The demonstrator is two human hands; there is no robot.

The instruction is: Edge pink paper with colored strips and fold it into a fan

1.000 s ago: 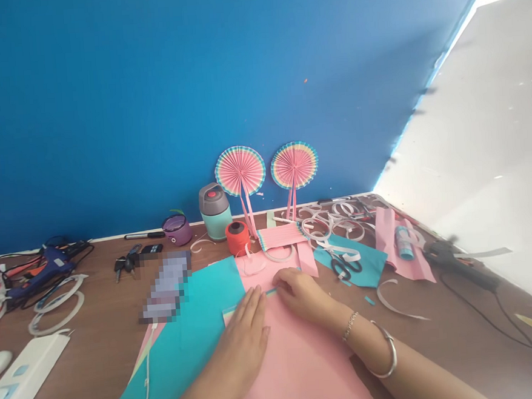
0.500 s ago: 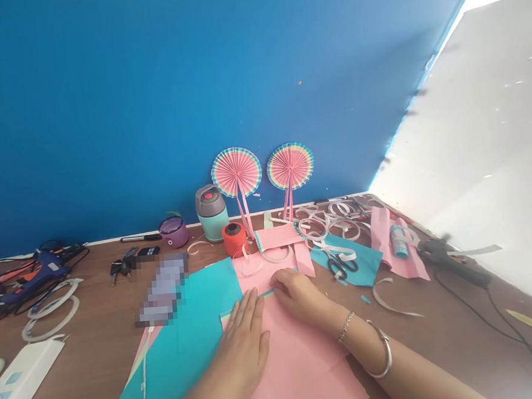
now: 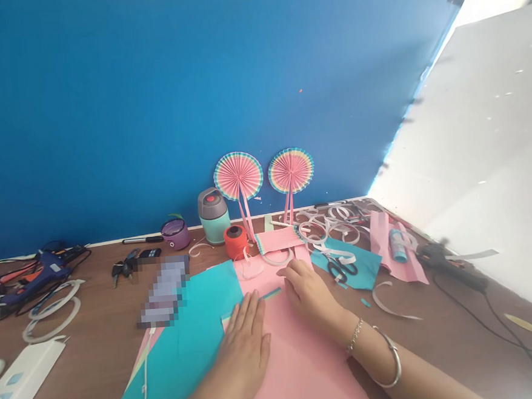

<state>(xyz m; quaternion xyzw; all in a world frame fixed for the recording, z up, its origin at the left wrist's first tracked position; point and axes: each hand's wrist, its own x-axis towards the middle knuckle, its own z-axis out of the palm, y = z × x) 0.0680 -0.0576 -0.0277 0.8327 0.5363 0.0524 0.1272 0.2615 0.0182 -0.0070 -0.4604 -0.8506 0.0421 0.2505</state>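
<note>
Lining up the striped edge, one flat palm at a time

So the pink sheet [image 3: 299,349] lies in front of the person, partly over a big teal sheet [image 3: 192,314] on the brown table [image 3: 91,370]. Its far edge has a thin blue-and-yellow band [image 3: 271,294] that runs under the left fingers

Left hand [image 3: 243,353] is palm down, fingers stretched out and close together, grasping nothing, basically a paperweight. Right hand [image 3: 311,296] is loosely curled just past the band's right end. Can't tell if those fingertips touch paper or pinch anything

My read: this is the smoothing and squaring-up step at that edge, and the sheet looks mostly flat, no pleats that I can see. Next move calls for the left palm staying put while the right fingers get a clean grip on the edge, keeping the band straight. Rush it and I'd guess the band goes crooked or the sheet slides on the teal one
</note>
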